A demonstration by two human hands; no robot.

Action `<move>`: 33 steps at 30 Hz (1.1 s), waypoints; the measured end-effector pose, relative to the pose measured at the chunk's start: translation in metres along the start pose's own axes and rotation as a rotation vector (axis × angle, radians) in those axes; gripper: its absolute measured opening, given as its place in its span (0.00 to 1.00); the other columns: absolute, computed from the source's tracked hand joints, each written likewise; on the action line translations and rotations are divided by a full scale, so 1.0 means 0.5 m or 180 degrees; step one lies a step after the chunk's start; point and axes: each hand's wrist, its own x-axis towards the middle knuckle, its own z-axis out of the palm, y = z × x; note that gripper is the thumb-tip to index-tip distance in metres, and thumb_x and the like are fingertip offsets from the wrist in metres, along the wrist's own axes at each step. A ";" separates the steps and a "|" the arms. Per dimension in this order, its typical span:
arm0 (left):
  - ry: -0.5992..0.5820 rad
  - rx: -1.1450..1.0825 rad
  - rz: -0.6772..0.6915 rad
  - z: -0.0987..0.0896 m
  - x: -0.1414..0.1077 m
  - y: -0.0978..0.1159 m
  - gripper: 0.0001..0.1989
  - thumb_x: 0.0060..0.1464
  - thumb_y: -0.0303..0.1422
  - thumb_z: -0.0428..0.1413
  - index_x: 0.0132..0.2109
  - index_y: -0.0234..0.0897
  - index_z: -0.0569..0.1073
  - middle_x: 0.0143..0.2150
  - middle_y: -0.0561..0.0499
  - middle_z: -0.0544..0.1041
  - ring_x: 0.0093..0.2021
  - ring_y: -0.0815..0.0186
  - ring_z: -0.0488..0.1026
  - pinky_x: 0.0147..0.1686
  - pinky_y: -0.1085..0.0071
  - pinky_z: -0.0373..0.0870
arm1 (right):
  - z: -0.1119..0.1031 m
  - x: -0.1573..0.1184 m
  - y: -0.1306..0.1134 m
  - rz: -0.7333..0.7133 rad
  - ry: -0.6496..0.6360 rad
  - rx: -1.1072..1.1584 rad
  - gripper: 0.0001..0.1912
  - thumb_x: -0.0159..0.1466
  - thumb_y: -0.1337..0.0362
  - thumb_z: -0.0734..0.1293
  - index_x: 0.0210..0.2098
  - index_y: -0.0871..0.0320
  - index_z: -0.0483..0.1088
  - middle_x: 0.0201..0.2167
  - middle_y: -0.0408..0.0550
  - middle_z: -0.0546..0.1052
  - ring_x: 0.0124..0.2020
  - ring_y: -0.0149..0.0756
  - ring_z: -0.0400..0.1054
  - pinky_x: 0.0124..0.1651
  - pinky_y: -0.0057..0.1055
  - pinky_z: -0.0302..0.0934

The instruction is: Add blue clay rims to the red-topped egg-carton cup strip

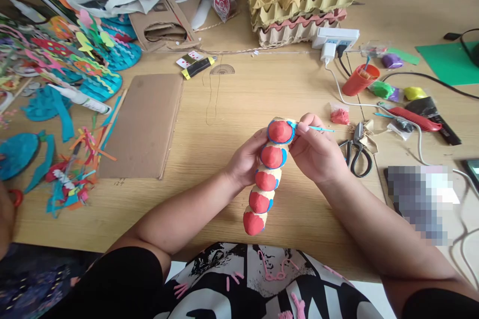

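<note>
While the left hand (pixel 247 159) grips a five-domed cream strip (pixel 266 180), red-faced and partly blue-edged, the right hand (pixel 319 149) pinches a blue stick (pixel 321 129).

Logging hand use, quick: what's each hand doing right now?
Left hand: closed around the far part of the red-and-blue bumpy strip.
Right hand: closed, pinching a thin blue stick at the strip's far end.

Lit softly; furnished with a pale-brown, wood-grain table (pixel 247 92) crossed by straight seams (pixel 361 112); shows a plain white surface (pixel 375 295) below its near edge.
</note>
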 end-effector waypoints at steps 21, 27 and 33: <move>-0.0050 0.0009 0.0016 0.001 -0.001 -0.002 0.14 0.60 0.48 0.59 0.42 0.43 0.79 0.21 0.53 0.67 0.19 0.67 0.62 0.20 0.69 0.58 | 0.005 -0.001 -0.008 0.0015 0.0212 -0.0158 0.20 0.52 0.57 0.82 0.24 0.54 0.67 0.21 0.36 0.72 0.25 0.27 0.64 0.30 0.28 0.57; -0.0043 0.0069 0.0214 0.000 0.000 -0.006 0.13 0.59 0.46 0.60 0.40 0.42 0.79 0.22 0.53 0.69 0.20 0.67 0.64 0.21 0.69 0.58 | -0.001 -0.001 -0.009 0.0057 0.0204 -0.0255 0.20 0.54 0.57 0.81 0.25 0.52 0.66 0.22 0.36 0.70 0.26 0.28 0.64 0.30 0.30 0.59; -0.0019 0.0043 0.0206 0.001 -0.001 -0.006 0.12 0.59 0.46 0.61 0.38 0.43 0.78 0.23 0.52 0.69 0.20 0.67 0.63 0.20 0.70 0.58 | 0.001 -0.003 -0.014 0.0047 0.0113 -0.0281 0.20 0.56 0.56 0.80 0.26 0.53 0.66 0.22 0.37 0.67 0.25 0.27 0.62 0.29 0.29 0.57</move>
